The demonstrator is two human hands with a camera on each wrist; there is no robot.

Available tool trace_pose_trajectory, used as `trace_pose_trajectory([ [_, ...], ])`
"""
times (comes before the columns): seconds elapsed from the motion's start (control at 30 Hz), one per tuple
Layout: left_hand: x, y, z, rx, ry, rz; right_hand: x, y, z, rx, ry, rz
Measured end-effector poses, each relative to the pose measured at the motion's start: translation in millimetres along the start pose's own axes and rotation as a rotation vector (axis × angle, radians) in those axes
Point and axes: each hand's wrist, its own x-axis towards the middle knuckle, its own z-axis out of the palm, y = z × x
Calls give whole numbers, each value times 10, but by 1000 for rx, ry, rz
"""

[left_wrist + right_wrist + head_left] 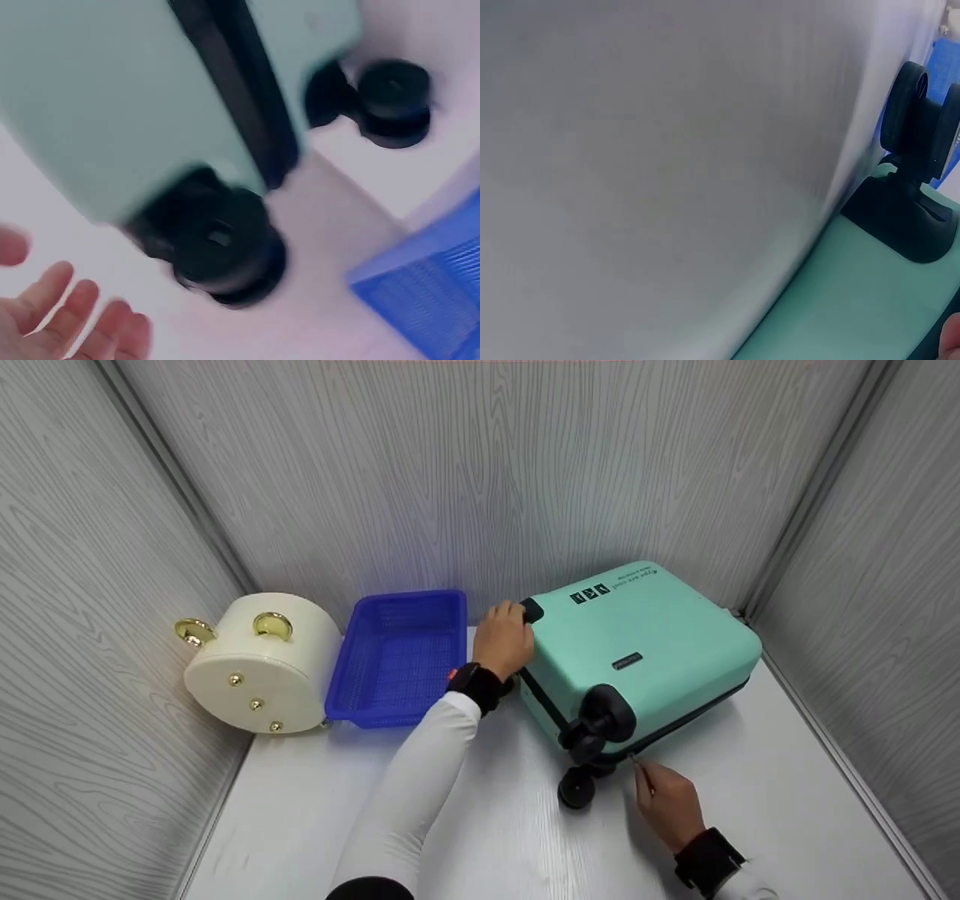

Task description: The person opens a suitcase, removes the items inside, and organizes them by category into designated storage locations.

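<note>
A mint-green suitcase (660, 630) lies on its side on the white table, its black wheels (577, 787) facing me and the left. My left hand (504, 639) is at its left corner beside a black wheel mount (532, 610). In the left wrist view the fingers (64, 322) look loosely spread beside a wheel (225, 247), blurred, with nothing held. At the suitcase's near corner, my right hand (669, 802) pinches a small zipper pull (634, 759) on the dark zipper seam. Only a fingertip (951, 337) shows in the right wrist view.
Left of the suitcase stands a blue plastic basket (405, 718). Beyond it, a round cream case (255, 660) with gold handles and knobs stands by the left wall. Wood-grain panels (480, 472) close off the back and both sides.
</note>
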Motion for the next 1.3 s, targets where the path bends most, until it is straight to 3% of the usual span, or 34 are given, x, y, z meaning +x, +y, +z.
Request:
trace_pose_trajectory([
  [0.2,100,-300,11,-38,-238,-75,-2,7,18,0,-9,22],
  [0.3,100,-361,79,-41,-309,-69,17,18,14,-11,-33,37],
  [0.53,69,-451,217,-23,-297,-52,47,65,7,-37,-77,67],
  [0.67,55,-440,215,-28,-273,-62,54,118,-33,-48,-70,65],
  [0.9,-25,-364,142,-103,-259,-154,145,334,-110,-67,-49,101],
  [1.1,-142,-240,39,-219,-327,-252,258,573,-163,-97,-57,173],
  [1.3,-240,-93,32,-242,-381,-307,426,828,-201,-109,-70,236],
])
